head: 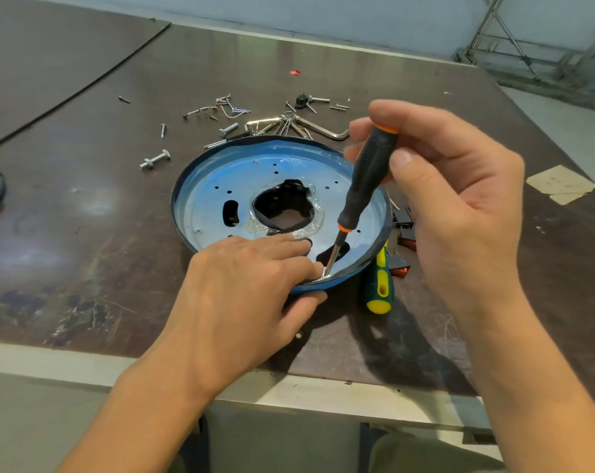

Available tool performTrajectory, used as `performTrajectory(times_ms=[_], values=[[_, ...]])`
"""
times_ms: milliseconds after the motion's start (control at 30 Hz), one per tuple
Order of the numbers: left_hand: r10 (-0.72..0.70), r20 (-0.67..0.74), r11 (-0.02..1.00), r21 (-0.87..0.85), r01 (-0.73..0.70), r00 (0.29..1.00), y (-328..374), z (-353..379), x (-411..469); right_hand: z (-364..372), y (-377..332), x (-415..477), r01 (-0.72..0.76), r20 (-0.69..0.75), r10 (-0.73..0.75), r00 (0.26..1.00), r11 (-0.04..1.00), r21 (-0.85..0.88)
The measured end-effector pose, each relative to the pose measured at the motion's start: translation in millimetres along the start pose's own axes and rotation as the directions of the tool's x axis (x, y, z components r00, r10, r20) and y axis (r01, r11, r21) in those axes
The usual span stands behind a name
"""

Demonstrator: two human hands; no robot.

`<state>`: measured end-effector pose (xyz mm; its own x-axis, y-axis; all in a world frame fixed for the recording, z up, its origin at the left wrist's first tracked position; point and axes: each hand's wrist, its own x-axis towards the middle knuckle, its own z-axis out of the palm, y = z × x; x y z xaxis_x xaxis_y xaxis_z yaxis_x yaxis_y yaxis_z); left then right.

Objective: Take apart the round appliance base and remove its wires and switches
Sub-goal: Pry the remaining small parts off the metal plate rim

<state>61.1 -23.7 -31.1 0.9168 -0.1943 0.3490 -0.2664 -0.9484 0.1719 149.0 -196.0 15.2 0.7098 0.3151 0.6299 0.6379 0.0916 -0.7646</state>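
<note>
The round blue metal appliance base [221, 186] lies open side up on the dark brown scuffed surface [84, 206], near its front edge. It has a large ragged hole in the middle with clear film crumpled around it, and several smaller slots and screw holes across its floor.

The left hand [241, 278] grips the near rim of the base, fingers laid inside on the metal and the thumb curled under the outer edge. The right hand [436, 186] is closed around the black screwdriver with orange collars [364, 179], pinching its handle between thumb and fingers. The tool leans down to the left, and its steel tip touches the inner wall of the base just beside the left fingertips.

A second screwdriver with a green and yellow handle [379, 285] lies on the surface, partly tucked under the base's right side. Small dark and red parts [403, 230] sit just right of the base; I cannot make out what they are. Behind the base lies a scatter of loose screws, bolts and bent wire clips [234, 114], with a metal hex key [323, 129] among them.
</note>
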Motion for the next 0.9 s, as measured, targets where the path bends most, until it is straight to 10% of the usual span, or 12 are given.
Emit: performTrajectory(times_ms=[900], values=[[0.044,0.060,0.998,0.041,-0.047,0.997,-0.8,-3.1,0.6,7.8,-3.1,-3.3,0.005,-0.003,-0.004,1.000,1.000,0.020]])
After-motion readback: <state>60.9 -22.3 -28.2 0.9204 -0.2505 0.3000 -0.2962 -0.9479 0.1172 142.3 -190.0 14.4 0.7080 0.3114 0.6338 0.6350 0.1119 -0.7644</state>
